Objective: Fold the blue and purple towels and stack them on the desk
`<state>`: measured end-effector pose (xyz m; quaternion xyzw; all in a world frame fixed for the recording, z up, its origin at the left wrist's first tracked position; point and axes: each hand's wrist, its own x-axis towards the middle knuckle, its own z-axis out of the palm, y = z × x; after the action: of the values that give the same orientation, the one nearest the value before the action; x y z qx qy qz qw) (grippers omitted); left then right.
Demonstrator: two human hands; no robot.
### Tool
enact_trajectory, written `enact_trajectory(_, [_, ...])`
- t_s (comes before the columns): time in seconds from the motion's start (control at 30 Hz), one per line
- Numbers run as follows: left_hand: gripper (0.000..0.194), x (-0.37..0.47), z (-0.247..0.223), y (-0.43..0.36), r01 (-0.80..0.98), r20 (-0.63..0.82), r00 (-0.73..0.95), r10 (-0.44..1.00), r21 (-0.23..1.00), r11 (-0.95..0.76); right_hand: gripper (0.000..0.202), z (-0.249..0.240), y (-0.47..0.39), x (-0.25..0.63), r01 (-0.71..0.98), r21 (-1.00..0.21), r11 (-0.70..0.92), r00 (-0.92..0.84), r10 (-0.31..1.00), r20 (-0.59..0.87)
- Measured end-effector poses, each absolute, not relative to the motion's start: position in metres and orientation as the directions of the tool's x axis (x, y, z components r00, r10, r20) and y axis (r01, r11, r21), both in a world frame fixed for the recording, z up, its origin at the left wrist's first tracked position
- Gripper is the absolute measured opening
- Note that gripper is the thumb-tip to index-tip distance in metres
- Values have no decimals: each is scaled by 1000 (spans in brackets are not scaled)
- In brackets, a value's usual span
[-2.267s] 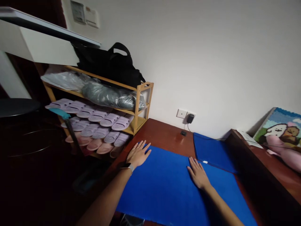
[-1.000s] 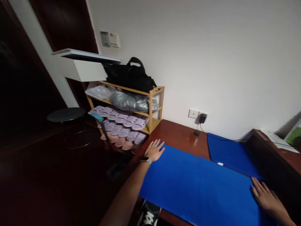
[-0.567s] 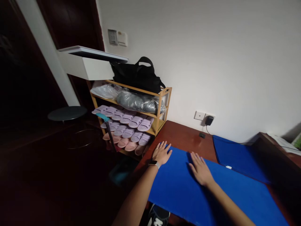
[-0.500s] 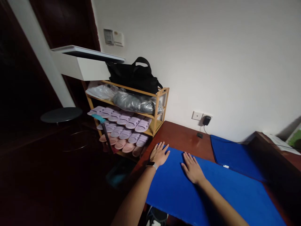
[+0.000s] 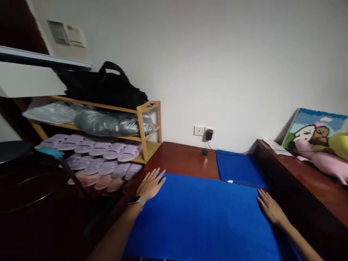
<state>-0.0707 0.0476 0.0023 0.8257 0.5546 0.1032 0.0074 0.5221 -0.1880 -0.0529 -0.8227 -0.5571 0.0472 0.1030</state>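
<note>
On the left, a dark stool (image 5: 15, 150) and a white box (image 5: 29, 78) are cut off by the edge of the view. Beside them, a wooden rack (image 5: 143, 137) is filled with slippers (image 5: 100, 148) and wrapped bundles (image 5: 103, 123), and topped by a black bag (image 5: 100, 87). In the middle, a red-brown table (image 5: 187, 156) is set against a pale wall (image 5: 231, 65), and a blue cloth (image 5: 203, 214) is spread over its near part. At the cloth's far left corner the left hand (image 5: 150, 185) is laid flat, its grip spread wide with nothing held; near the far right corner the right hand (image 5: 270, 207) is laid likewise, its grip loosely spread and nothing held. Beyond, a smaller cloth (image 5: 239, 166) is placed beside a ledge (image 5: 312, 181), where a picture (image 5: 317, 128) and a pink toy (image 5: 320, 157) are set. At far right, a yellow thing (image 5: 339, 145) is cut off. The floor (image 5: 40, 239) at near left is lost in darkness; the blue cloth's near edge is barely shown.
</note>
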Motion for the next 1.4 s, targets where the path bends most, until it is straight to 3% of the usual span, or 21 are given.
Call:
enact_trajectory(0.13, [60,-71,5,53,916,143,387,911,50,-398,77,-60,-203,569,897,-289,-333,378,919,115])
enact_trajectory(0.3, [54,-78,5,57,847,177,531,828,-98,-522,72,-56,-202,560,877,-314,-364,422,896,140])
enact_trajectory(0.47, [59,-57,34,46,836,443,535,720,-154,-527,63,-45,-200,554,855,-371,-361,428,896,115])
enact_trajectory(0.6, [46,36,88,-2,805,661,491,568,-93,-586,59,-37,-200,555,820,-465,-333,420,903,93])
enact_trajectory(0.7, [31,137,118,-66,441,480,806,346,-98,-892,58,-32,-199,556,782,-529,-330,421,905,57])
enact_trajectory(0.77, [24,201,124,-114,80,266,963,43,-129,-988,58,-28,-199,556,770,-546,-330,419,907,42])
enact_trajectory(0.83, [15,255,119,-159,-212,99,969,-227,-140,-967,58,-25,-199,556,772,-545,-327,414,909,40])
enact_trajectory(0.93, [18,314,94,-210,-430,61,894,-444,-161,-888,57,-21,-199,555,767,-552,-326,415,909,41])
enact_trajectory(1.0, [12,338,77,-229,-459,68,876,-478,-184,-869,57,-19,-199,554,761,-561,-326,418,908,40])
enact_trajectory(1.2, [5,362,48,-236,-368,83,918,-388,-185,-911,56,-18,-199,555,737,-598,-316,424,904,45])
enact_trajectory(1.4, [21,368,30,-243,-346,126,923,-364,-146,-927,55,-20,-198,560,711,-642,-287,424,903,66])
